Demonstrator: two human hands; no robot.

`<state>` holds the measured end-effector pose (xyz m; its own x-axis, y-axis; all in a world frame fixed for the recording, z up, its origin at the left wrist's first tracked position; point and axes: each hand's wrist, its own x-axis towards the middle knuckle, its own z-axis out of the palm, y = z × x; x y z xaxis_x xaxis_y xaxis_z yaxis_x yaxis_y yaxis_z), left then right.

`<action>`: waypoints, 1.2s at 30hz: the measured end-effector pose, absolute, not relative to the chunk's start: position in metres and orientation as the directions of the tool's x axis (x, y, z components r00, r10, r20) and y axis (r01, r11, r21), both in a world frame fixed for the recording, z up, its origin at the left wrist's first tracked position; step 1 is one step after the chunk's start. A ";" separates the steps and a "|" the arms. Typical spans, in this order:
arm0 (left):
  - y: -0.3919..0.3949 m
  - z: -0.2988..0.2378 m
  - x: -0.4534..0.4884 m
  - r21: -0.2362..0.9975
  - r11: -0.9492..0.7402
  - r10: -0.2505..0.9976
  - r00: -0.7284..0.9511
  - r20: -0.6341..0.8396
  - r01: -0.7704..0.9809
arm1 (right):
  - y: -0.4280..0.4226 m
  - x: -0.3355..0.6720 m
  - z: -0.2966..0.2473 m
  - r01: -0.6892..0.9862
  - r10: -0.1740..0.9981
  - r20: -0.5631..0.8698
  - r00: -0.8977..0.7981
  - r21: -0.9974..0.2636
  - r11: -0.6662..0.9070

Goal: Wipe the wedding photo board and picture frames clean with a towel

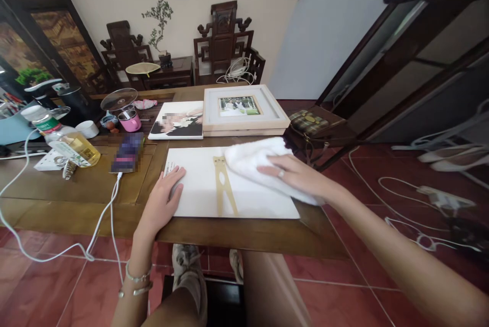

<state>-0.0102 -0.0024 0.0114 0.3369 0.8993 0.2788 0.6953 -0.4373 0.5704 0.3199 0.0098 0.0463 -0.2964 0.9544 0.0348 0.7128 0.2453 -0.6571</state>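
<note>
Spanning most of the view, the wooden surface carries a white panel, which lies flat along its near edge. Next in size, the white cloth covers the panel's far right part and reaches past its right edge. The right hand grasps this cloth from above, pressing it down; the left hand rests unclenched on the panel's left edge, thumb apart from the fingers, apparently steadying it. A tan strip with a cat-like head runs down the panel's middle, the cloth at its upper end. The wiping is judged to be under way: the cloth is on the panel, whereas the near half and left side lie uncovered; whether these are already wiped cannot be told. Of the surroundings, a wooden chair stands beyond the surface. A picture frame and a photo board lie just behind the panel and probably limit strokes away from the body. Farther left are a bottle, a phone and a pink mug, all clear of the cloth. The left hand itself hides one edge, and the strip might catch the fabric.
</note>
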 end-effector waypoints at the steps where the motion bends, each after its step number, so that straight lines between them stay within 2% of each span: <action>1: -0.002 0.011 -0.010 0.572 -0.437 0.899 0.337 0.279 0.694 | 0.025 0.317 0.046 0.702 0.961 0.062 -0.269 -0.671 0.239; 6: -0.002 0.011 -0.010 0.575 -0.437 0.899 0.335 0.281 0.692 | 0.056 0.304 0.046 0.690 0.968 0.125 -0.216 -0.682 0.242; 10: -0.002 0.011 -0.010 0.575 -0.431 0.902 0.330 0.276 0.696 | 0.021 0.305 0.041 0.702 0.949 0.115 -0.294 -0.648 0.296; 16: -0.002 0.010 -0.010 0.565 -0.438 0.899 0.337 0.280 0.699 | -0.074 0.315 0.041 0.750 0.914 -0.017 -0.406 -0.577 0.323; 19: -0.002 0.010 -0.010 0.563 -0.439 0.898 0.337 0.282 0.700 | -0.093 0.318 0.047 0.743 0.881 -0.060 -0.469 -0.566 0.357; 22: -0.002 0.010 -0.010 0.564 -0.441 0.897 0.337 0.285 0.698 | -0.077 0.319 0.048 0.723 0.890 -0.051 -0.452 -0.605 0.333; 26: -0.003 0.010 -0.011 0.564 -0.439 0.898 0.337 0.282 0.699 | -0.021 0.311 0.044 0.693 0.916 0.048 -0.398 -0.638 0.335; 32: -0.003 0.013 -0.010 0.534 -0.434 0.901 0.360 0.243 0.726 | 0.046 0.274 0.038 0.736 0.934 0.165 -0.318 -0.578 0.353; 36: -0.003 0.015 -0.009 0.511 -0.434 0.901 0.369 0.230 0.742 | 0.032 0.249 0.034 0.716 0.887 0.198 -0.417 -0.530 0.455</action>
<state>-0.0088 -0.0033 0.0145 0.3688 0.9007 0.2295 0.7421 -0.4341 0.5107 0.2495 0.0318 0.0342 -0.4174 0.8869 0.1981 0.7156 0.4552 -0.5298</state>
